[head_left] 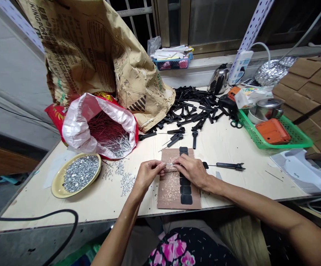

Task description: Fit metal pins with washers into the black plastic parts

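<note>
A thin metal rod [169, 164] spans the gap between my two hands above a brown board [168, 197]. My left hand [150, 175] pinches its left end between thumb and fingertips. The fingers of my right hand [192, 170] close on its right end, over a column of black rounded-square pads [186, 200] on the board. Pale specks cover the board's surface. Just right of my right hand lies a black fork-ended handle [229, 166] with a thin rod pointing left towards a black pad. My right hand hides part of the pad column.
Small metal washers fill a yellow bowl [55, 184]; more lie loose [127, 181] beside it. Thin rods stick out of an open red-and-white sack [77, 118]. Black plastic handles [195, 111] are heaped behind the board. A green basket [296, 142] and cardboard boxes [315, 107] stand right.
</note>
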Tool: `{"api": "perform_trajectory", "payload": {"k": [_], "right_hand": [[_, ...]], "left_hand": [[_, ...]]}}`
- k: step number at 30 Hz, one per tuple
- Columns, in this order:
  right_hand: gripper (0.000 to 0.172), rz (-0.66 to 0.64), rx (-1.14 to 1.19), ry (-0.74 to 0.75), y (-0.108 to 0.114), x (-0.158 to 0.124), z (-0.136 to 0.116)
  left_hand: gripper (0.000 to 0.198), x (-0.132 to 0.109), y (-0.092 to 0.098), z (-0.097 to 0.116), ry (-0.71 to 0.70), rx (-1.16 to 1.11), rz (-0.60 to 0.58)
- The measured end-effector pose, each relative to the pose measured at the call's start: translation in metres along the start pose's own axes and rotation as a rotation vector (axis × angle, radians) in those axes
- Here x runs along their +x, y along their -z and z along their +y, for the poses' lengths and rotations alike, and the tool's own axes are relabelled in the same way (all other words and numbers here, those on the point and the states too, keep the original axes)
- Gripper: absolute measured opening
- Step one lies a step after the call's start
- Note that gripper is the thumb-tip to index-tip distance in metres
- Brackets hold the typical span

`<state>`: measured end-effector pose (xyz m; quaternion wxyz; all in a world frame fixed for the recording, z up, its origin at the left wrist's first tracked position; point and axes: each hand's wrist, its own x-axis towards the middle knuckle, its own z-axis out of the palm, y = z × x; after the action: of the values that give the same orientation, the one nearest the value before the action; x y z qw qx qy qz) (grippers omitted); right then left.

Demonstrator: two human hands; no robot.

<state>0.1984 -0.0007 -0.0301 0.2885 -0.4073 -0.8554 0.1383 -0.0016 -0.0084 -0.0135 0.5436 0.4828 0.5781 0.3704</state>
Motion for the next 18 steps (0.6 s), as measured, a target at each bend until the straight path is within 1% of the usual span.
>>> {"api": "perform_trajectory", "payload": {"k": [3,5,7,9,10,12,15,18], "right_hand": [[0.02,-0.009,-0.015,-0.039,0.005,-0.011,0.005],[0.02,-0.001,-0.033,-0.061,0.01,-0.015,0.012],[0.021,0.008,-0.066,-0.075,0.015,-0.014,0.022],[0.02,0.012,-0.13,-0.079,0.021,-0.008,0.038],[0.02,0.01,-0.173,-0.074,0.023,-0.005,0.047],[0.02,-0.005,-0.259,-0.057,0.025,0.001,0.062],[0.024,-0.07,-0.301,0.027,0.022,-0.003,0.071],[0.029,-0.177,-0.221,0.246,0.016,-0.021,0.063]], "left_hand": [[0.038,-0.001,-0.01,-0.001,0.046,-0.043,-0.056],[0.044,-0.002,-0.013,-0.002,0.015,0.012,-0.027],[0.045,-0.002,-0.014,-0.005,-0.108,0.182,0.061],[0.042,-0.002,-0.016,-0.012,-0.275,0.423,0.155],[0.041,-0.002,-0.018,-0.017,-0.349,0.532,0.186],[0.043,-0.001,-0.025,-0.029,-0.445,0.695,0.2],[0.05,0.0,-0.036,-0.047,-0.5,0.824,0.143],[0.051,0.004,-0.043,-0.062,-0.532,0.87,0.111]]}}
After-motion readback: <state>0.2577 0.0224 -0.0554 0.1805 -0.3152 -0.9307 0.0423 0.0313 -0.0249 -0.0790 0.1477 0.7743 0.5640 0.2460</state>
